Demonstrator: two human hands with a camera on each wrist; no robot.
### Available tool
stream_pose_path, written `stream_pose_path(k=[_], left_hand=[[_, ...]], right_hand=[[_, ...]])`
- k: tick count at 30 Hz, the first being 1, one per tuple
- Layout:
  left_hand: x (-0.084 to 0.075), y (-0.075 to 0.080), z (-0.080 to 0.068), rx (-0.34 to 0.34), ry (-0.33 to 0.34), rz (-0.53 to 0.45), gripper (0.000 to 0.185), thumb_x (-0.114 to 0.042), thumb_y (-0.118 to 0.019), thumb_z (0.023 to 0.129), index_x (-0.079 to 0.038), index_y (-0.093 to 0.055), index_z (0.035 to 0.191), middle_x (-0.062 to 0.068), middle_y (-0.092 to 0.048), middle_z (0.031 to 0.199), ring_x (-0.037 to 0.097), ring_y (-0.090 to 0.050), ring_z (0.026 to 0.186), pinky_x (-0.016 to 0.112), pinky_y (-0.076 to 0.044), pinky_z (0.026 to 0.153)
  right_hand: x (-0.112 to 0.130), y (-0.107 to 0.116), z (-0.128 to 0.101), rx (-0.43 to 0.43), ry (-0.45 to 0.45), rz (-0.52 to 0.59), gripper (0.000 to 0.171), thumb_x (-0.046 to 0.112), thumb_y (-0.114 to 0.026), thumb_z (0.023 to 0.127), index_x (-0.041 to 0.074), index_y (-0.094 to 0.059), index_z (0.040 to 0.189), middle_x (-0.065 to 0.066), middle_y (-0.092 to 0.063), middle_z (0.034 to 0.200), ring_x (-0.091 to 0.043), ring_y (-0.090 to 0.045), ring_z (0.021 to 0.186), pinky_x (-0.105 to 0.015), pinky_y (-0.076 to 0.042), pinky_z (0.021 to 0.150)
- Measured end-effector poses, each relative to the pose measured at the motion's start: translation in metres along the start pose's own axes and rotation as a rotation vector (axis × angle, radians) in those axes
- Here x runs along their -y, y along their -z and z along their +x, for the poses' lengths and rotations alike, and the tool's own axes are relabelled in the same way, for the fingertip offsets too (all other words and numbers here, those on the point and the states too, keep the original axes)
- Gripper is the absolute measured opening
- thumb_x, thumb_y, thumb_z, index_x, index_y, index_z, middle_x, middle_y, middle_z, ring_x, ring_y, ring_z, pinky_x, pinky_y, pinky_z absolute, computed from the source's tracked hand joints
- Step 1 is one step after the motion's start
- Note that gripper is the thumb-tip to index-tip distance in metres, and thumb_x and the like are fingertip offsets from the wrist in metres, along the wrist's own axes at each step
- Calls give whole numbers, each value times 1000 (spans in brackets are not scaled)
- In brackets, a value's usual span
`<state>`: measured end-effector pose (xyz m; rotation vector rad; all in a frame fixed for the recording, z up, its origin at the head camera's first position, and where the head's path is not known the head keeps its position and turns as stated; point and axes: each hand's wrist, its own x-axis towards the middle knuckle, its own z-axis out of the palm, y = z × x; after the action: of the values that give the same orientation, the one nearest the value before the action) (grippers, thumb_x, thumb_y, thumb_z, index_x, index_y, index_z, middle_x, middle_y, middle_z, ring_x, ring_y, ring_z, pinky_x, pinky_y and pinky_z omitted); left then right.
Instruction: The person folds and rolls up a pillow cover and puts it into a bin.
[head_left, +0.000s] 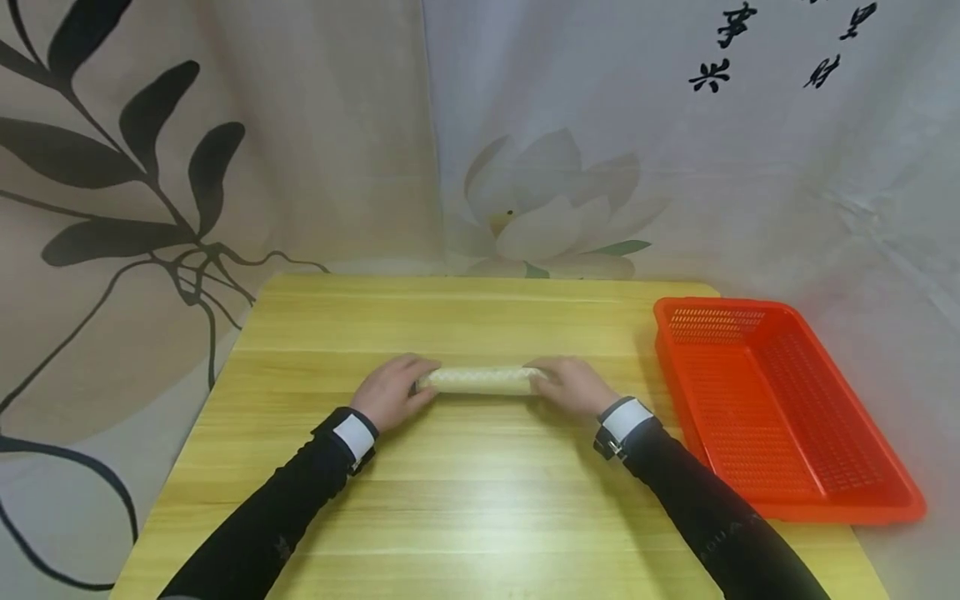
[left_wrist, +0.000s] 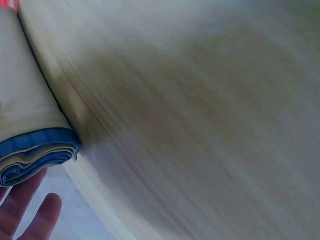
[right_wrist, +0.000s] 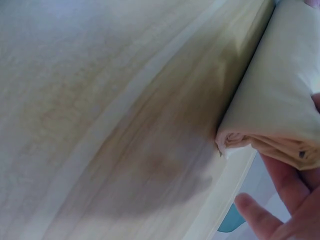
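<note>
A cream cloth roll (head_left: 480, 380) lies crosswise on the middle of the wooden table (head_left: 480, 517). My left hand (head_left: 393, 390) grips its left end, fingers over the top and thumb on the near side. My right hand (head_left: 572, 385) grips the right end the same way. In the left wrist view the roll's end (left_wrist: 30, 110) shows blue-edged layers, with my fingers (left_wrist: 25, 210) just below it. In the right wrist view the other end of the roll (right_wrist: 280, 100) shows cream folds, and my fingers (right_wrist: 280, 210) lie under and beside it.
An empty orange plastic basket (head_left: 780, 408) stands on the table's right side, close to my right forearm. A printed fabric backdrop (head_left: 480, 150) hangs behind the table. Bare wood shows in front of and behind the roll.
</note>
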<state>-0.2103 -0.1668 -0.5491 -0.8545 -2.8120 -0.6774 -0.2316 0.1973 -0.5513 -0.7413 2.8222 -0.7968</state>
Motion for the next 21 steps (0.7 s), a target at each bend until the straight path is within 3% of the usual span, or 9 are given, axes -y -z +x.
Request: stream_pose_path(k=[6,12,15,21], left_hand=[[2,-1,7,1,36,-13,39,-30,-75,102,-10,-73,135,13,-75,125,32,-73,112,51,-59,99],[8,2,18,45,85,-41,37,-31,-71,105,-11,-73,136,13,-75,126,32,-72,114,52,-58,100],[10,4,22,62,111,-44,37,-31,-70,106,-11,-73,137,14,-74,131,35,-70,121,54,-55,106],[8,0,23,5,86,-23,42,-29,-71,105,-9,-69,142,17,-70,137,38,-66,127,55,-53,108]], right_hand=[[8,2,-4,-45,47,-43,43,29,-62,109,8,-65,146,-14,-68,144,-36,-64,133,-57,-46,117],[9,-8,-27,-233,297,-326,61,20,-82,94,6,-60,150,-20,-56,155,-41,-55,140,-66,-34,122],[9,-12,-35,-264,365,-434,65,24,-84,93,9,-59,151,-19,-52,159,-40,-51,145,-65,-31,123],[6,-16,-35,-207,305,-469,68,30,-78,99,11,-52,158,-15,-43,167,-37,-39,155,-61,-22,129]])
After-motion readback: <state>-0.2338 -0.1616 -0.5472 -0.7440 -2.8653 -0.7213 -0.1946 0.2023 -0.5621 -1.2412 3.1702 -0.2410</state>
